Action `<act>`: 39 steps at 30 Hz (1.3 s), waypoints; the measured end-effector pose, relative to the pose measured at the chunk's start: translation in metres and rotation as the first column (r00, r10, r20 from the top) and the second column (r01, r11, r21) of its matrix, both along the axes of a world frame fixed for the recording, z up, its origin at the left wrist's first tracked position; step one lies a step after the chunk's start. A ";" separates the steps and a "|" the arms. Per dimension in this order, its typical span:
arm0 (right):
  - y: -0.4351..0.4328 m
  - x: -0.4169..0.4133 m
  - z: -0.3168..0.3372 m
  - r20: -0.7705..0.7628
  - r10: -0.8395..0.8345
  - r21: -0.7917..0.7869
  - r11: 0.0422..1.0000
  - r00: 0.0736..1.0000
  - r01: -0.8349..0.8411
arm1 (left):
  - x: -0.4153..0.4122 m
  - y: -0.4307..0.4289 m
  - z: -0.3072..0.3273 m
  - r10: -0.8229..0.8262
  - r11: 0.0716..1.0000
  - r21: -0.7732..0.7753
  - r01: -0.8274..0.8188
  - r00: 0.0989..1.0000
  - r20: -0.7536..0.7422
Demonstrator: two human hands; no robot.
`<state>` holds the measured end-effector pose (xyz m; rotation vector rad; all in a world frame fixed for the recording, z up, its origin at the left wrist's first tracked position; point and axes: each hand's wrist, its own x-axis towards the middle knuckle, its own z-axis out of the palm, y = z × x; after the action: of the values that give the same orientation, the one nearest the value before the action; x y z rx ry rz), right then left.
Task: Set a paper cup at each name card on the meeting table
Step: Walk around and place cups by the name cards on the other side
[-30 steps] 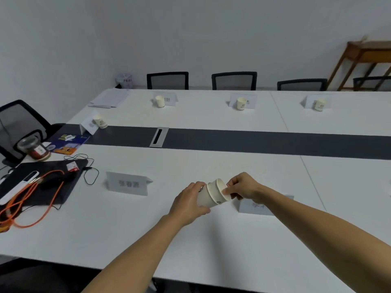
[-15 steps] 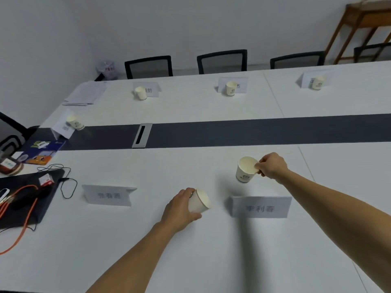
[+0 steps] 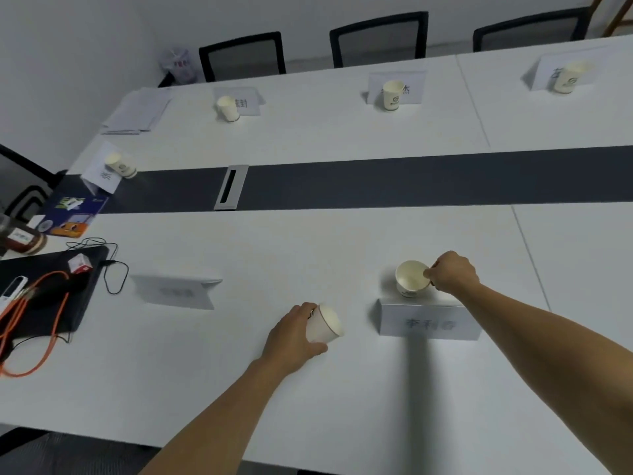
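Note:
My right hand (image 3: 451, 272) pinches the rim of a white paper cup (image 3: 410, 279) that stands upright on the table just behind the near name card (image 3: 430, 322). My left hand (image 3: 293, 335) grips another paper cup (image 3: 324, 328), tilted on its side, to the left of that card. A second near name card (image 3: 176, 292) stands further left with no cup beside it. Across the table, cups stand at the far cards: one (image 3: 228, 108), one (image 3: 392, 94) and one (image 3: 571, 77), plus a cup (image 3: 120, 164) at the end card.
A dark strip with a cable hatch (image 3: 231, 187) runs along the white table (image 3: 308, 241). At the left lie a black laptop sleeve (image 3: 51, 296), orange cable (image 3: 51, 323), a jar (image 3: 24, 240) and a booklet (image 3: 73, 216). Papers (image 3: 137, 113) lie far left. Black chairs (image 3: 378, 39) line the far side.
My right hand pulled one cup off the cups in my left hand, carried it forward and lowered it onto the table behind the near card. The camera tilted down.

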<state>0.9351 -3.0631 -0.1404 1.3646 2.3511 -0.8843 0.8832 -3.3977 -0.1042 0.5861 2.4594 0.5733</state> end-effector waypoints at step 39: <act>-0.692 -0.087 0.139 -0.410 0.778 -0.053 0.502 0.477 -0.864 | 0.065 -0.580 0.093 0.557 0.821 0.286 -0.493 0.802 -0.216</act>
<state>0.8480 -3.7550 -0.0015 -0.1716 2.5433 -1.0548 0.9485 -3.9777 -0.0116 0.0354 2.8769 1.0524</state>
